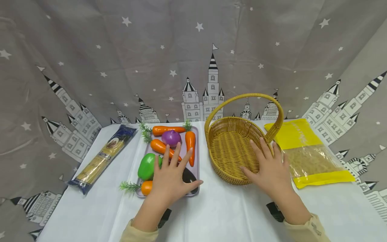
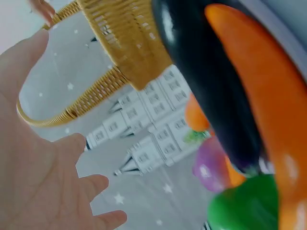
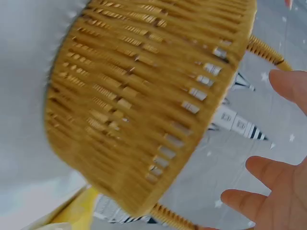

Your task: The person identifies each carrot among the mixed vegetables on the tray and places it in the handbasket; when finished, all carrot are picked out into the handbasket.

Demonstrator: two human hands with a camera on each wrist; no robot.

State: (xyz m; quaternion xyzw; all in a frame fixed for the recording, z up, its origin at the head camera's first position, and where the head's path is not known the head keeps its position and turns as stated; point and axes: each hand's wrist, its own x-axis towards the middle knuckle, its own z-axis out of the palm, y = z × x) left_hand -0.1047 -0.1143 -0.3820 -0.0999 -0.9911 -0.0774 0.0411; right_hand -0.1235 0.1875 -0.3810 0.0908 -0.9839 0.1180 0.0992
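My left hand (image 1: pixel 170 174) hovers with spread fingers above a tray (image 1: pixel 197 151) of vegetables. On that tray lie several orange carrots (image 1: pixel 190 148), a purple onion (image 1: pixel 171 138), a green bell pepper (image 1: pixel 147 167) and a dark eggplant (image 1: pixel 188 176), partly hidden by the hand. The left wrist view shows the eggplant (image 2: pixel 206 86) beside a carrot (image 2: pixel 268 96) up close. Over the right front part of a wicker basket (image 1: pixel 232 151) my right hand (image 1: pixel 273 171) is spread, holding nothing. The basket's arched handle (image 1: pixel 245 95) stands upright, and its woven side (image 3: pixel 144 96) fills much of the right wrist view.
A pack of spaghetti (image 1: pixel 104 156) lies slanted on the left of the white table (image 1: pixel 223 215). To the right of the basket is a yellow bag of pasta (image 1: pixel 314 154). Behind the table hangs a grey curtain (image 1: pixel 169 40) printed with castles and stars.
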